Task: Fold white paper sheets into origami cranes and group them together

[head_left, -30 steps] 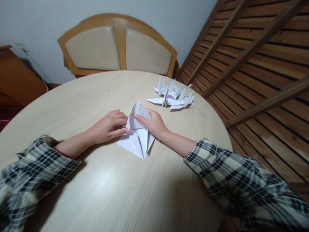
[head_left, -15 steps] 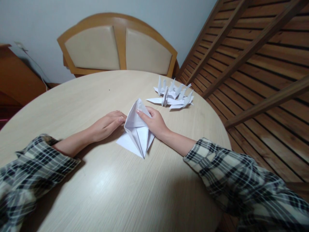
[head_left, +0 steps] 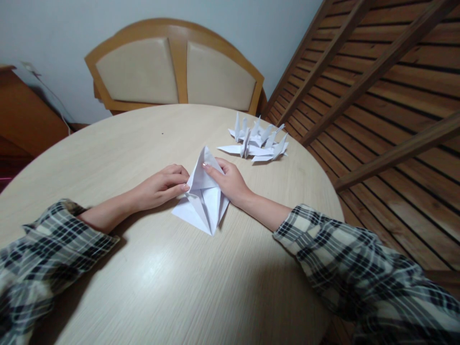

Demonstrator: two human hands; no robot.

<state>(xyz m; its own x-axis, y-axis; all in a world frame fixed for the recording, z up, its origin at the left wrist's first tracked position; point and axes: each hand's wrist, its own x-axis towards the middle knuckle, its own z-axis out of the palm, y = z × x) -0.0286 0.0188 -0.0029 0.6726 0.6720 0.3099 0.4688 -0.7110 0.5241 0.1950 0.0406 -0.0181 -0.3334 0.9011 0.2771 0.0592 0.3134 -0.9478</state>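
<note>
A half-folded sheet of white paper lies on the round pale wooden table, its pointed end toward me and an upper flap lifted. My left hand rests on the table at the paper's left side, fingers curled, fingertips pressing the flap's left edge. My right hand lies on the paper's right side, index finger stretched up along the raised flap, thumb tucked beneath. Both sleeves are plaid.
Several finished white paper cranes stand in a cluster at the table's far right. A wooden chair with cream padding sits behind the table. Slatted wooden boards run along the right; a brown cabinet stands at left.
My left hand slid off the flap and came back to press its left edge. The raised flap shifted slightly. My right hand stayed put.
</note>
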